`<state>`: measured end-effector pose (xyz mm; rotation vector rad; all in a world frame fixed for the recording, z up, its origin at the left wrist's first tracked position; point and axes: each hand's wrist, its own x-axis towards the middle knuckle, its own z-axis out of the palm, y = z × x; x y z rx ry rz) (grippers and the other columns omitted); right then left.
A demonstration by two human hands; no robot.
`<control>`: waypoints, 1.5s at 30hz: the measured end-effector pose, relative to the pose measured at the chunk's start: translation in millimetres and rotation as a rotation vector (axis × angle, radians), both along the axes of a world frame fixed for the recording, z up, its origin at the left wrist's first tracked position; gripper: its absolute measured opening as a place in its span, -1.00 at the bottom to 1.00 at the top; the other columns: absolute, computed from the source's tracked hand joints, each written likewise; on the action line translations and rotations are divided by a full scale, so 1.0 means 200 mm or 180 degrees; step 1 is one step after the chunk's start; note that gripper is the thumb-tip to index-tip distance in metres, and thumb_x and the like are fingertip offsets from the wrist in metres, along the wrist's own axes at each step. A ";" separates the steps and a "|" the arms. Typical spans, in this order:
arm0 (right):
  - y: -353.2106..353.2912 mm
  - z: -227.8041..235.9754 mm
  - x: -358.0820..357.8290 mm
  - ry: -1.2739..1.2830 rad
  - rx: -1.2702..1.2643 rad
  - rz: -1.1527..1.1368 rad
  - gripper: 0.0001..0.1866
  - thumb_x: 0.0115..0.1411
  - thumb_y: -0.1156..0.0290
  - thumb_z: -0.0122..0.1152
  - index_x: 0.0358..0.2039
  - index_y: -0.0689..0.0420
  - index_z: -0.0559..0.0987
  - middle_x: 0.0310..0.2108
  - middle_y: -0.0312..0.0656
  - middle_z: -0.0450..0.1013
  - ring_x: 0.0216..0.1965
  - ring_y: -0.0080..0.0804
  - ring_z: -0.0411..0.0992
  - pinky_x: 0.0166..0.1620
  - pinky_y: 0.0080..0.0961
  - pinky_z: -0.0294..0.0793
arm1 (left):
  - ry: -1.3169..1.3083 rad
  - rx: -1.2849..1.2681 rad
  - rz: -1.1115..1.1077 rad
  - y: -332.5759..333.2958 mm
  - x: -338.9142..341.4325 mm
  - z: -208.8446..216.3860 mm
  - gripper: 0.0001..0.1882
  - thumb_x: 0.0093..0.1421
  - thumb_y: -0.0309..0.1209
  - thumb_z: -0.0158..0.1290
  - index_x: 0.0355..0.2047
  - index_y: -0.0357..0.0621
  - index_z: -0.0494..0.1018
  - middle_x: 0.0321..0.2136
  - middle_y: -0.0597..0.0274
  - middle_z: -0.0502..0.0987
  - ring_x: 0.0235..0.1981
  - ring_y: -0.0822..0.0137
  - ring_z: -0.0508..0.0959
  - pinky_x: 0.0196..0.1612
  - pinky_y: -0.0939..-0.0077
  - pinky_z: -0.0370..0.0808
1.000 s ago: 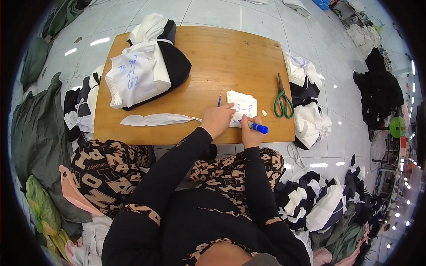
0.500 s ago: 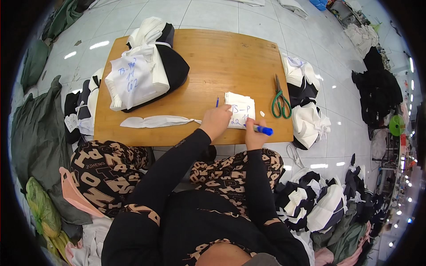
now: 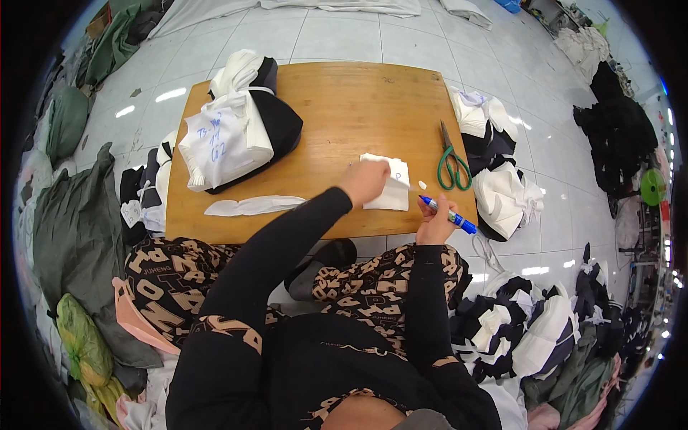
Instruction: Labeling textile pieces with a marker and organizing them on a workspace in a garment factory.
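Note:
A small stack of white cloth pieces (image 3: 391, 196) lies on the low wooden table (image 3: 344, 100), with blue handwriting partly showing on its top piece. The fingers of my left hand (image 3: 367, 180) are closed on the top piece and cover much of it. In my right hand (image 3: 434, 223) is a blue marker (image 3: 459, 218), its dark tip pointing up and left, clear of the cloth. Just beyond that tip sits a white scrap (image 3: 422, 185). Green-handled scissors (image 3: 453, 165) lie at the table's right side. A long white cloth strip (image 3: 251, 206) rests near my left forearm.
A tied bundle of white and black cloth (image 3: 247, 132), with a handwritten white cloth label, stands on the table's left. More tied bundles (image 3: 505, 197) flank the table on the floor. Dark green cloth (image 3: 79, 236) is heaped at the left.
My right hand has drawn the marker off the cloth, toward the right and nearer me. My left hand has shifted onto the writing, hiding most of it. The view has shifted slightly.

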<state>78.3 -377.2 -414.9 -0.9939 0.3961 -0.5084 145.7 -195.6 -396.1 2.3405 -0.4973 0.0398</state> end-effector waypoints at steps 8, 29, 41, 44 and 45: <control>0.06 -0.03 -0.02 0.0004 -0.0409 0.0653 -0.82 0.18 0.42 0.17 -0.36 0.19 0.35 -0.41 -0.19 0.43 -0.34 -0.39 0.48 -0.21 -0.50 0.55 | -0.1192 -0.0112 0.0131 0.05 0.35 0.31 -0.88 0.09 -0.43 0.00 -0.40 -0.10 0.53 -0.38 0.13 0.53 -0.34 0.08 0.54 -0.29 0.20 0.48; 0.15 -0.04 0.11 0.0411 -0.0952 0.0587 -0.74 0.05 0.47 0.33 -0.44 0.18 0.36 -0.43 -0.24 0.41 -0.42 -0.52 0.45 -0.33 -0.54 0.56 | -0.0350 0.0761 -0.0160 0.14 -0.16 -0.08 -0.45 0.03 -0.02 0.13 -0.05 -0.07 0.45 0.08 0.40 0.39 -0.22 0.21 0.55 -0.24 0.34 0.51; 0.32 -0.02 0.15 0.0397 -0.2850 0.0282 -0.65 -0.02 0.35 0.34 -0.70 0.20 0.35 -0.75 -0.26 0.30 -0.66 -0.57 0.25 -0.55 -0.54 0.22 | -0.0348 0.0705 -0.0398 0.17 -0.10 -0.09 -0.29 -0.13 0.09 0.20 -0.02 -0.07 0.43 0.07 0.34 0.40 -0.21 0.21 0.55 -0.23 0.36 0.50; 0.34 0.01 0.13 0.0355 -0.3033 0.0349 -0.68 -0.02 0.36 0.32 -0.70 0.21 0.36 -0.75 -0.25 0.30 -0.67 -0.57 0.24 -0.55 -0.54 0.23 | -0.0365 0.0699 -0.0388 0.18 -0.09 -0.09 -0.27 -0.14 0.10 0.20 -0.03 -0.08 0.43 0.06 0.34 0.40 -0.21 0.21 0.55 -0.24 0.36 0.50; 0.32 -0.01 0.11 0.0446 -0.3060 0.0530 -0.69 -0.02 0.37 0.32 -0.69 0.20 0.38 -0.74 -0.25 0.31 -0.66 -0.57 0.24 -0.55 -0.55 0.23 | -0.0366 0.0694 -0.0378 0.18 -0.09 -0.09 -0.27 -0.14 0.10 0.20 -0.03 -0.08 0.43 0.06 0.34 0.40 -0.21 0.21 0.55 -0.24 0.36 0.50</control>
